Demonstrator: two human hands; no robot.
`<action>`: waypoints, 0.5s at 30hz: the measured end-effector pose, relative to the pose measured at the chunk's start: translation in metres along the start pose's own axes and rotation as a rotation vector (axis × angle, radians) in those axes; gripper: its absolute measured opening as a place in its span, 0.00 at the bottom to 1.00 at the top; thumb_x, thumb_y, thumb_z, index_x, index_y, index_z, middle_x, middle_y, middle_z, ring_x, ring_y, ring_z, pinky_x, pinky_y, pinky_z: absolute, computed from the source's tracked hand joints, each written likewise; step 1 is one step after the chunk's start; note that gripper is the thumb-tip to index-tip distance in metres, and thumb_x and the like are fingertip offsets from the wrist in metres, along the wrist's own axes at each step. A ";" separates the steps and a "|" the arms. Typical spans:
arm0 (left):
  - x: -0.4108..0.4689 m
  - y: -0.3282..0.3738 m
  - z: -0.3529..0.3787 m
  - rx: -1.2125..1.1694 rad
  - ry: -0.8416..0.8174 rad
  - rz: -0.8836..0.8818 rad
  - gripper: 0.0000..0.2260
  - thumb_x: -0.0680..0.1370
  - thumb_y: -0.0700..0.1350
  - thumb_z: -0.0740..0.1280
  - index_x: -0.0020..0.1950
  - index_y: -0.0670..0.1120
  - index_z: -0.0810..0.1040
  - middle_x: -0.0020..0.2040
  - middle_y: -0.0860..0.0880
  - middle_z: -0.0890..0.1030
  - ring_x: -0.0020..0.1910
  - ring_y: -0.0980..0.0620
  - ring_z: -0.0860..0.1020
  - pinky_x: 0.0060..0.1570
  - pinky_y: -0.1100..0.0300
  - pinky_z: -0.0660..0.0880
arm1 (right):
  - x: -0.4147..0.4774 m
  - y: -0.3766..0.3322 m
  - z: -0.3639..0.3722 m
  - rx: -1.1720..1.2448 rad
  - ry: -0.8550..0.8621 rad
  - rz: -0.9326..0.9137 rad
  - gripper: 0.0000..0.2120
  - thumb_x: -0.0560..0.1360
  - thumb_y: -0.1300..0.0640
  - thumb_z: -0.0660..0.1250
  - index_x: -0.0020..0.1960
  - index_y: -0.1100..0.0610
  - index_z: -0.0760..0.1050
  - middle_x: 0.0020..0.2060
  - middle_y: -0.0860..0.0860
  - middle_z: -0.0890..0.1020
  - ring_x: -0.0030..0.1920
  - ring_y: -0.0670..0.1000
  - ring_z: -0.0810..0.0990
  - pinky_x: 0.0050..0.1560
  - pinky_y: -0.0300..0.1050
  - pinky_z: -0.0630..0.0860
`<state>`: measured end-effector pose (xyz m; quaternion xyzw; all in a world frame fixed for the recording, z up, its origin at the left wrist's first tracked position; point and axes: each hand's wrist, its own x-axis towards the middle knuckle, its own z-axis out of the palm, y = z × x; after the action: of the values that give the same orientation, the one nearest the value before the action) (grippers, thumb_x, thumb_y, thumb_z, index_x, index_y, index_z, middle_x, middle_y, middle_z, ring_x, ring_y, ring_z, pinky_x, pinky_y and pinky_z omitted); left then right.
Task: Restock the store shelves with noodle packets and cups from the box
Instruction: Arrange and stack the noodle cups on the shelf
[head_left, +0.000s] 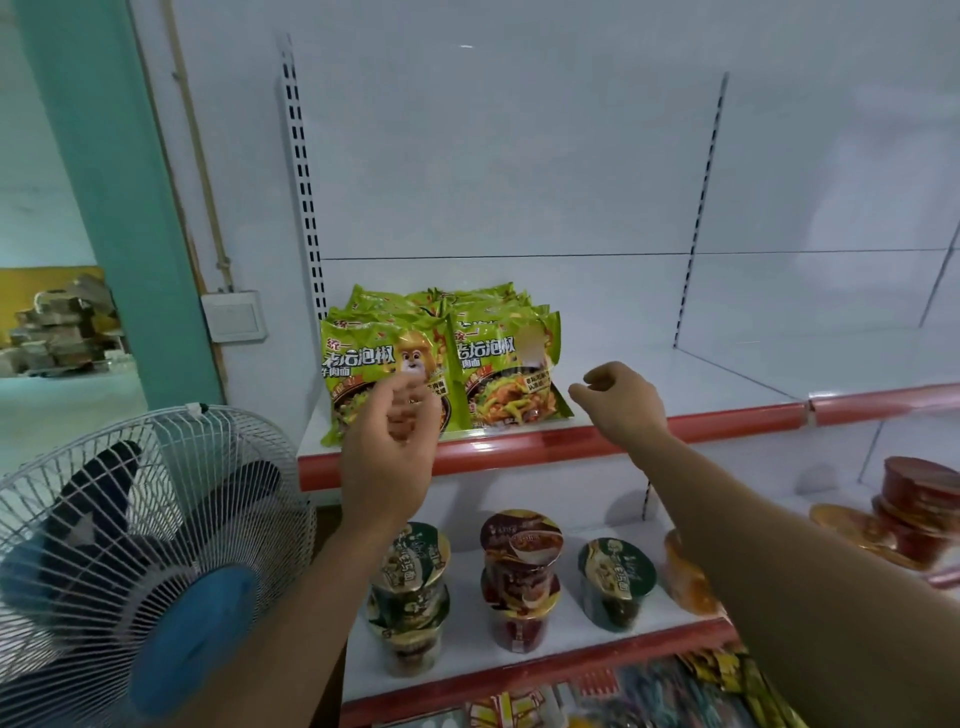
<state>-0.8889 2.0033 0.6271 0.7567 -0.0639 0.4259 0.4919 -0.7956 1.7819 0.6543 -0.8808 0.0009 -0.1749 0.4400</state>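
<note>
In front of the upper shelf (675, 384), the left hand (387, 452) is raised with its fingers loosely curled and nothing held; its fingertips are blurred and overlap the lower part of the left front packet (363, 358). The right hand (621, 402) is held just beside the right front packet (506, 374), above the shelf's red edge strip (727, 423), with fingers loosely curled, thumb near forefinger, and nothing gripped. The green noodle packets (441, 306) are stood upright in two rows at the left end of the upper shelf, each row several deep.

On the lower shelf (467, 654), noodle cups are arranged in a line: two green cups (410, 587) stacked at the left, two brown-and-red cups (522, 577) stacked beside them, a single green cup (615, 582) next, and an orange cup (685, 577) partly hidden by the right forearm. Red bowls (914, 499) are stacked further to the right. A white-caged fan (130, 561) with a blue hub is seen at the lower left, and a wall switch (234, 317) is mounted beside the shelving.
</note>
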 end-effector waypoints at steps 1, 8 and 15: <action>-0.005 0.005 0.004 -0.013 -0.046 -0.067 0.06 0.80 0.47 0.67 0.56 0.52 0.77 0.47 0.58 0.79 0.45 0.62 0.78 0.42 0.71 0.75 | -0.002 0.003 -0.002 -0.009 -0.002 -0.013 0.18 0.75 0.50 0.67 0.63 0.55 0.75 0.51 0.48 0.80 0.46 0.49 0.76 0.47 0.43 0.71; -0.059 0.001 0.035 0.078 -0.270 -0.540 0.07 0.78 0.55 0.66 0.45 0.53 0.78 0.42 0.51 0.82 0.42 0.48 0.80 0.43 0.52 0.76 | -0.024 0.031 -0.003 -0.075 -0.045 -0.111 0.09 0.76 0.49 0.66 0.54 0.50 0.74 0.44 0.44 0.80 0.43 0.48 0.78 0.39 0.43 0.73; -0.135 -0.038 0.042 0.032 -0.326 -0.914 0.09 0.78 0.50 0.69 0.45 0.44 0.79 0.39 0.48 0.82 0.36 0.51 0.78 0.41 0.54 0.74 | -0.054 0.067 0.037 -0.067 -0.209 -0.112 0.09 0.74 0.48 0.66 0.52 0.50 0.76 0.44 0.46 0.81 0.43 0.48 0.79 0.43 0.44 0.75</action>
<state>-0.9295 1.9457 0.4990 0.7715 0.2054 0.0431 0.6006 -0.8252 1.7778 0.5654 -0.9071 -0.0884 -0.1061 0.3976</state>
